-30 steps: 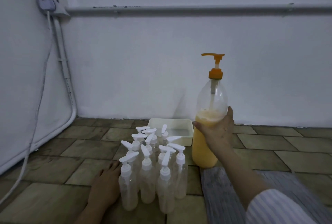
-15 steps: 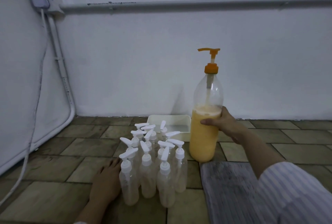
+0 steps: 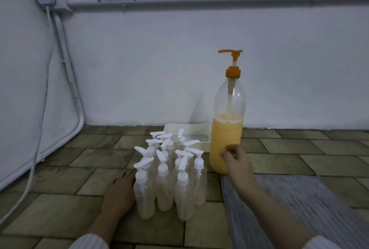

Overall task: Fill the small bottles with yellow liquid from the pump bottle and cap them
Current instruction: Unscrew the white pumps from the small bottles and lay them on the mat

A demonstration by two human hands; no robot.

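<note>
Tiled floor (image 3: 60, 171), pump bottle (image 3: 226, 145) behind fingers (image 3: 229, 154)

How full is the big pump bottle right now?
Roughly half full. In the pump bottle the yellow liquid reaches about mid-height; above that the clear wall shows only the pump's tube.

My pump bottle (image 3: 227, 129) was clear above, its liquid yellow-orange, its pump head orange. The small bottles (image 3: 165, 185) were clear with white pump caps. The tray (image 3: 199, 129) was cream-white, the floor tiles (image 3: 60, 214) mottled olive-brown, the mat (image 3: 295, 204) grey-streaked, my sleeve (image 3: 87, 243) pale and finely striped.
</note>
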